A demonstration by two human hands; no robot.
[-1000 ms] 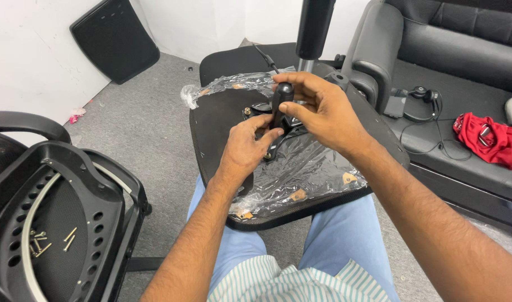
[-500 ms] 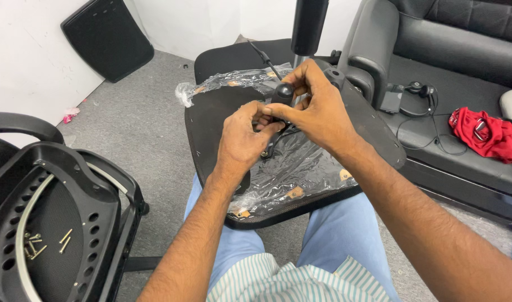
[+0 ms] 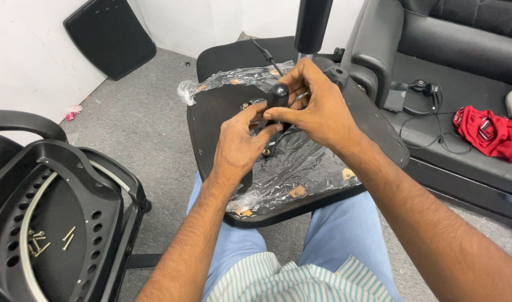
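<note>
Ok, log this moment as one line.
right hand: grips black tool handle | left hand: steadies below it | chair seat: plastic-wrapped, on lap

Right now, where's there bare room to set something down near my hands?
Grey carpet lies bare between the seat board on your lap and the black chair back with its screws. The board's far-right corner is bare too. Its middle is crowded: both hands, left hand and right hand, on the black lever over crinkled plastic wrap.
</note>
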